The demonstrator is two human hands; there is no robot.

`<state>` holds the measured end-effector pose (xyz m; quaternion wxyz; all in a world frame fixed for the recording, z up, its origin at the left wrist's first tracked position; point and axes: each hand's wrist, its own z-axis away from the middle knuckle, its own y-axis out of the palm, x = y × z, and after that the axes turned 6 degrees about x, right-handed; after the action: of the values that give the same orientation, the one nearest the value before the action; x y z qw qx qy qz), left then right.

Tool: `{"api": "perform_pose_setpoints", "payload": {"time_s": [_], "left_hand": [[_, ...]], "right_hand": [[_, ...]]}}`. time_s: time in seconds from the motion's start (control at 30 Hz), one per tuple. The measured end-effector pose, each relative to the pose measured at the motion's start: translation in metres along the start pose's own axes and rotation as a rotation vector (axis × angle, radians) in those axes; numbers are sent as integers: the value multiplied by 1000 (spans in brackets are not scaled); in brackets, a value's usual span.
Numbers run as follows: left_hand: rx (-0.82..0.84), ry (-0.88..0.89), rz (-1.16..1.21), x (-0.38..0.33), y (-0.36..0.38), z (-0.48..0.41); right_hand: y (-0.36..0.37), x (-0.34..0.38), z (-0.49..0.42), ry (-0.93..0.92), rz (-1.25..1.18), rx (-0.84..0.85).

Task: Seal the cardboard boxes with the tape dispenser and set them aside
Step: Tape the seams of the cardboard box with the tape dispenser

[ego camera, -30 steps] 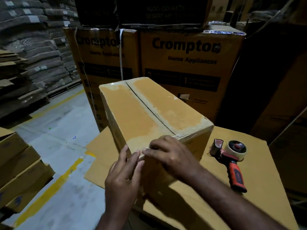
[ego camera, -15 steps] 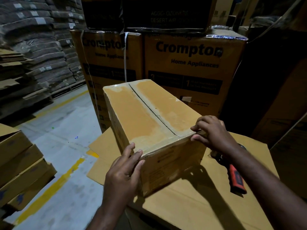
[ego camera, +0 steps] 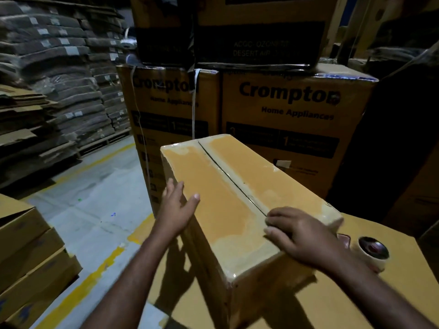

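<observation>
The taped cardboard box (ego camera: 237,210) stands mid-view on a cardboard-covered worktop (ego camera: 392,293). The left hand (ego camera: 177,210), fingers straight, presses the box's side wall at 9 o'clock, thumb on top. The right hand (ego camera: 301,236) lies flat, fingers loosely spread, on the lid at 4 o'clock. The tape dispenser (ego camera: 373,252) rests just beyond that wrist, ungripped.

Tape dispenser (ego camera: 373,252) handle hidden behind rt arm (ego camera: 382,295); only roll shows.

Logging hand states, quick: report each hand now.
Left hand: open, flat against the left side of the cardboard box.
Right hand: open, fingers pressing on its top.
</observation>
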<state>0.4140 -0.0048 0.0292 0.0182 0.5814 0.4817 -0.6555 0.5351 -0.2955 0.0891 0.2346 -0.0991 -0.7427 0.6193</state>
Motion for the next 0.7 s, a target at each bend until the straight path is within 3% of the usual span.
{"api": "perform_pose_setpoints", "payload": {"time_s": [0.23,0.53,0.7], "left_hand": [[-5,-231,-199,44,-74,-192],[-29,-237,313,59,-56,-245],[-120,-218,318,69,-48,-254]], "right_hand": [[0,17,-57,88,94,200],[5,-19,-192,157,227,210],[3,-53,-282,348,217,204]]}}
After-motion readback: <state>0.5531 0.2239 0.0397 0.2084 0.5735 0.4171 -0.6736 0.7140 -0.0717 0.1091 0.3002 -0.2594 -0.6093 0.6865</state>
